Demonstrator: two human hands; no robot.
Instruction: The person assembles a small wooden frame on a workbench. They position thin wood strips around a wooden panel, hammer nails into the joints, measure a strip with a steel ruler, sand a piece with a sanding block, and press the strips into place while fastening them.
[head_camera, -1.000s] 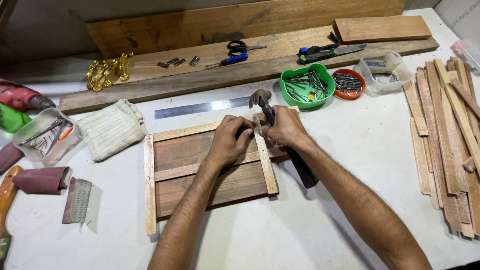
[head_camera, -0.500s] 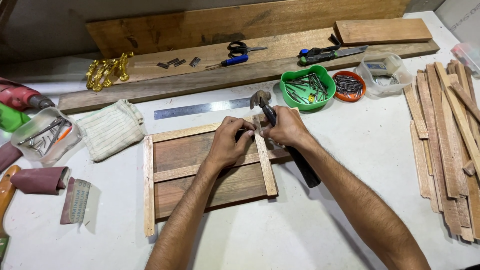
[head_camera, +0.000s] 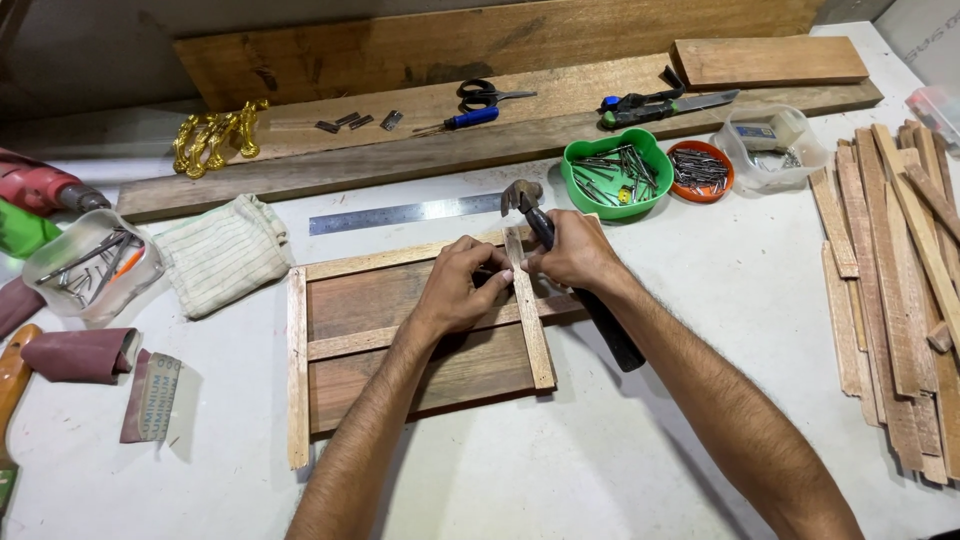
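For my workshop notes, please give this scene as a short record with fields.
left hand: fingertips pinched at the upright strip, on the frame
right hand: holds the hammer, head near the steel ruler
work piece: dark board with pale strips nailed as a frame
upright strip: crosses the board, right side
nails: green bowl, orange lid
spare slats: stacked at right

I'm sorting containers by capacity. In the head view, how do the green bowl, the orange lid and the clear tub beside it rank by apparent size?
1. green bowl
2. clear tub, close to the bowl, so that order is unsure
3. orange lid, clearly smallest
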